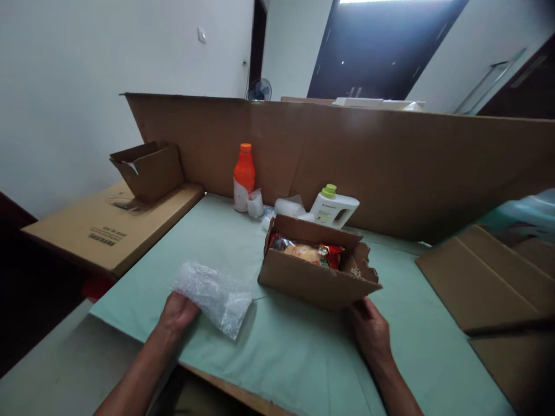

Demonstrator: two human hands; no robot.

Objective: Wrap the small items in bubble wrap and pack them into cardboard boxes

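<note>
At the left of the table my left hand (178, 311) is closed on the near left end of a piece of clear bubble wrap (212, 294). Its fingertips are hidden by the wrap. An open cardboard box (303, 281) stands right of centre, and a red and clear snack packet (307, 252) lies inside. My right hand (372, 325) grips the box's lower right corner, with some fingers hidden against the cardboard.
Behind the box are a white jug with a green cap (329, 207), an orange bottle (244, 179) and white rolls (288, 207). A tall cardboard panel (368, 167) borders the back. Another open box (156, 173) sits left; cardboard flaps (481, 277) lie right.
</note>
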